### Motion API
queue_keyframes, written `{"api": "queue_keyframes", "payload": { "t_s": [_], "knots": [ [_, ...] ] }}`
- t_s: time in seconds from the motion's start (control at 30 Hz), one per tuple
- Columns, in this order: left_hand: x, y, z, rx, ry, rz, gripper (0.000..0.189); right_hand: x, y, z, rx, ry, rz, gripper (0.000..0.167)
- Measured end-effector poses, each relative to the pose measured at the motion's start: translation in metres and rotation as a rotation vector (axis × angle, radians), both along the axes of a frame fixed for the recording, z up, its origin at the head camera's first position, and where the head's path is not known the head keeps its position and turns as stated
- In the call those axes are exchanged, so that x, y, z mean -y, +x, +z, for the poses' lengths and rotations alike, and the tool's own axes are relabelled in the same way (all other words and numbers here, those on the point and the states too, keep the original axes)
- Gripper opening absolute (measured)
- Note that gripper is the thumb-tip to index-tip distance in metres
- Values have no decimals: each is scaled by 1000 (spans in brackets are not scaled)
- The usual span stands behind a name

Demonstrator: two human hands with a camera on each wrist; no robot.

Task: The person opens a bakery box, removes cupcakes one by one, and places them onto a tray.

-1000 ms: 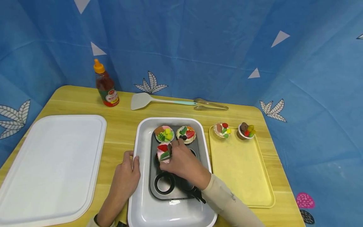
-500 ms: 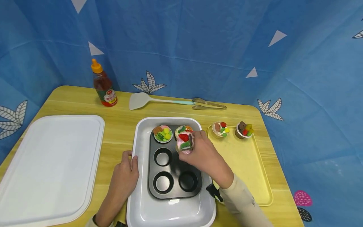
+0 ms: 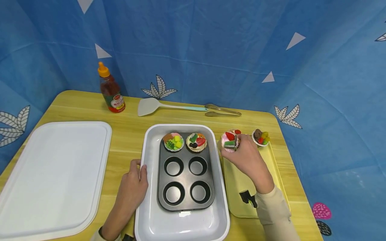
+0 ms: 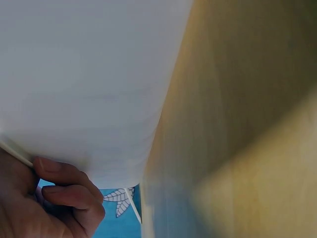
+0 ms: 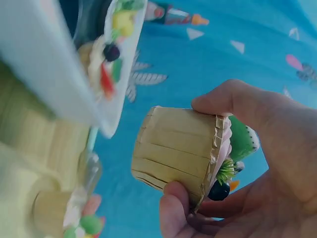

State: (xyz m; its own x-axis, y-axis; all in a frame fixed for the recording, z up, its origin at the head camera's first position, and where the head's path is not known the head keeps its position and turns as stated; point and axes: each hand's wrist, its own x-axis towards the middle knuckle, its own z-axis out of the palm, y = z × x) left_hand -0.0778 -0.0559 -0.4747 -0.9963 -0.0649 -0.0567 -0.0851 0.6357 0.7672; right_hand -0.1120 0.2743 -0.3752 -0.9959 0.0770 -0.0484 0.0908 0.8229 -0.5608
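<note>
My right hand (image 3: 248, 156) holds a cupcake (image 5: 176, 146) with pink cream over the far left corner of the yellow tray (image 3: 241, 204). Thumb and fingertips pinch its pale paper cup near the top edge; a strawberry piece and a green slice show on the cream. Behind it, a cream-topped tart (image 5: 52, 210) is partly hidden in the head view. My left hand (image 3: 133, 183) grips the left rim of the white deep tray (image 3: 181, 227), fingers bent against its outer wall. Inside stands a grey muffin tin (image 3: 186, 182), with two fruit-topped cupcakes (image 3: 196, 142) in its far cups.
A chocolate cupcake (image 3: 260, 138) stands at the yellow tray's far right corner. The flat white board (image 3: 54, 177) lies at left. Along the back are a sauce bottle (image 3: 112, 92), a spatula (image 3: 149, 106) and metal tongs (image 3: 223, 110), before a blue curtain (image 3: 193, 50).
My right hand has lifted the pink cupcake out of the tin's middle left cup and carried it right, across to the yellow tray. The left hand has stayed on the rim.
</note>
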Motion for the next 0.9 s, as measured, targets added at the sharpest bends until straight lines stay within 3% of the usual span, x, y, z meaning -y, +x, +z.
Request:
{"api": "queue_keyframes", "payload": {
  "t_s": [0.2,0.57,0.9],
  "knots": [
    [0,0,1,14,5,-2,34,-17,3,-14,-2,15,-68,37],
    [0,0,1,15,8,-3,34,-34,-3,-42,73,63,-115,42],
    [0,-1,-1,4,-7,2,34,-46,-4,-66,68,74,-135,39]
  ]
}}
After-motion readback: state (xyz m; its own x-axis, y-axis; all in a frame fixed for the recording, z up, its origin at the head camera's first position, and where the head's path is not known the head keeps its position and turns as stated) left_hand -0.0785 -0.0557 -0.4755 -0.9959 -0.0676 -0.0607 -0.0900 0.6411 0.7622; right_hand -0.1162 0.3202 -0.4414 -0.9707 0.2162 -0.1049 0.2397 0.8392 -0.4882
